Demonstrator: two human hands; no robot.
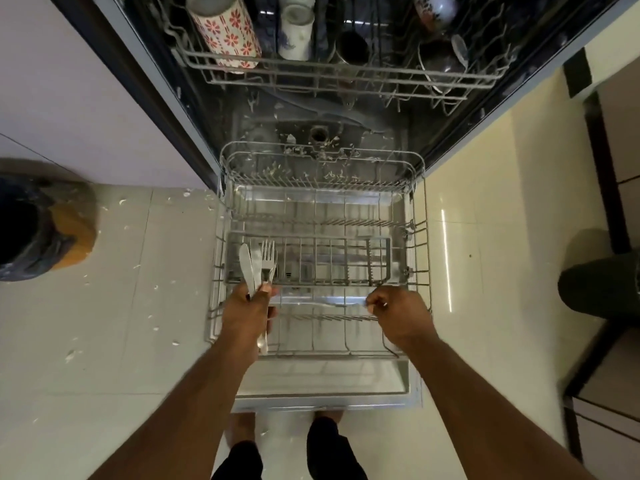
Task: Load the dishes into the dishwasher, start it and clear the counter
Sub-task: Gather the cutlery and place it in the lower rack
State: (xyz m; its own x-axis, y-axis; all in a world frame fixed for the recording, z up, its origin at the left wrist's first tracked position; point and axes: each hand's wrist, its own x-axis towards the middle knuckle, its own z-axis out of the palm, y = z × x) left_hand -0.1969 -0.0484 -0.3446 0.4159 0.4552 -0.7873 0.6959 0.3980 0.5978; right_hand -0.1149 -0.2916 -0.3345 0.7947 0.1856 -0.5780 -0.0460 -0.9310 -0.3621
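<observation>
Over speckled pale floor tiles (114, 306), left hand (244, 313) clutching cutlery (258, 263), right hand (398, 313) gripping rack (420, 237)

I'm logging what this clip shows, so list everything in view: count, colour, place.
Lower rack: one, grey wire, pulled out over the open door.
Cutlery basket: one, grey, in lower rack.
Upper rack: one, grey wire, holding cups.
Floral mug: one, white with red flowers, upper rack left.
Cutlery: fork and knives, silver, in left hand.
Bin: one, dark-lined, floor left.
Left hand: grips the cutlery.
Right hand: curled at the rack's bar.
</observation>
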